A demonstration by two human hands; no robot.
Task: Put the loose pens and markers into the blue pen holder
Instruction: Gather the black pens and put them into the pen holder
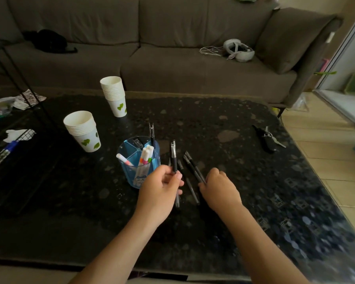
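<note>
Your left hand [162, 185] is pinching one black gel pen [174, 154] near its middle, holding it almost upright, just at the 3 o'clock side of the blue pen holder [138, 161]. The holder already has white markers [146, 158] in its front compartments and one black pen [151, 132] standing at the back. Your right hand [219, 188] is closed on two black pens [193, 167] whose caps point to 11 o'clock; I cannot tell if they are already lifted from the dark stone table [254, 160]. One more pen [190, 186] lies flat between your hands.

Some risks, in my judgement. The holder is light and its front is crowded, so if you push the pen in at an angle, it can hit the markers or tip the holder. A pinch at the middle lets the pen swing. The two pens in your right hand can slip apart. The black pens are also hard to see on this dark table, so one may be forgotten.
</note>
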